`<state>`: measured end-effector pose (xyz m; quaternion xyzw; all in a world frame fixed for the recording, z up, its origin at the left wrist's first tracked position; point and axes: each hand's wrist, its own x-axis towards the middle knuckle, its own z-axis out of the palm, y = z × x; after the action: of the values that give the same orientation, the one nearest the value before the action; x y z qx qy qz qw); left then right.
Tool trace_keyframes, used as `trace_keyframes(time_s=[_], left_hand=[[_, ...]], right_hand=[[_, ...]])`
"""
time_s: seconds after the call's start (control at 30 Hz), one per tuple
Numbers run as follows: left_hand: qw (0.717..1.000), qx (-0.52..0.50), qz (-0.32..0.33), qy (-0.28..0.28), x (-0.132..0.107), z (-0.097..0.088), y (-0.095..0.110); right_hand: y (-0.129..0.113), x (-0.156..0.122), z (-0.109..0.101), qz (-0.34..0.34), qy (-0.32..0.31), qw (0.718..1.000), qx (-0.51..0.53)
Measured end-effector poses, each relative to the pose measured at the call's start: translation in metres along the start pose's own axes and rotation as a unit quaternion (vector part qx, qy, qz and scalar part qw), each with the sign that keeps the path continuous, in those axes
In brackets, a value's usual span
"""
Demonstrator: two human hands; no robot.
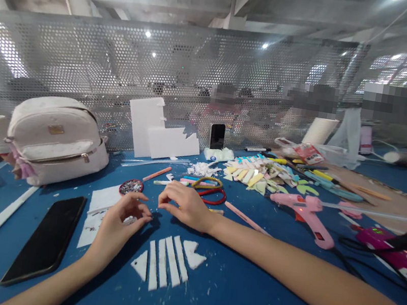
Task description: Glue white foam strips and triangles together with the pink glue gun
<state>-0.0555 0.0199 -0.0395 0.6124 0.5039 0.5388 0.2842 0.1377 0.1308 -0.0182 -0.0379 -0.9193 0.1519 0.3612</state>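
Observation:
My left hand [121, 222] is held over the table with its fingers bent in towards the thumb. Something whitish shows inside its curl, too small to name. Facing it, my right hand [188, 205] has its fingers curled and pressed together, and whatever lies between them is hidden. Just below the hands, cut white foam pieces lie in a fish-like row: a triangle [140, 264] with a dark dot, several strips [163, 262] and a notched tail piece [193, 255]. Near my left fingers is a small round dish [131, 187] of tiny bits, by a white paper sheet [89, 230].
Left are a phone [45, 241], a white knife [4, 216] and a backpack [56, 144]. Scissors [215, 195], pens and a heap of foam scraps [258, 174] lie behind. A pink glue gun [304, 212] and a power strip [396, 255] with cables sit right.

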Motion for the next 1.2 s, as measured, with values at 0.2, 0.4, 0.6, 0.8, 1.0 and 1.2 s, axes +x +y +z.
trace_keyframes(time_s=[0.2,0.4,0.6,0.8,1.0,1.2], left_hand=[[1.000,0.018,0.004,0.006,0.0001,0.0005,0.0014],[0.999,0.036,0.010,0.003,-0.0034,0.0007,0.0016],[0.999,0.046,0.017,0.004,-0.0059,0.0000,0.0016],[0.999,0.049,0.020,0.005,-0.0046,0.0003,0.0022],[0.999,0.050,0.017,0.007,-0.0049,0.0015,0.0040],[0.999,0.039,0.011,0.006,-0.0046,0.0003,0.0051]], right_hand=[[0.0003,0.0000,0.0004,-0.009,0.001,1.000,-0.009],[-0.0002,0.0002,-0.0001,-0.009,-0.003,1.000,-0.014],[-0.0003,0.0005,-0.0002,-0.008,-0.006,1.000,-0.019],[-0.0035,0.0012,-0.0012,-0.013,0.002,1.000,-0.025],[-0.0054,0.0018,-0.0025,-0.028,0.008,0.999,-0.031],[-0.0057,0.0014,-0.0033,-0.041,0.004,0.998,-0.042]])
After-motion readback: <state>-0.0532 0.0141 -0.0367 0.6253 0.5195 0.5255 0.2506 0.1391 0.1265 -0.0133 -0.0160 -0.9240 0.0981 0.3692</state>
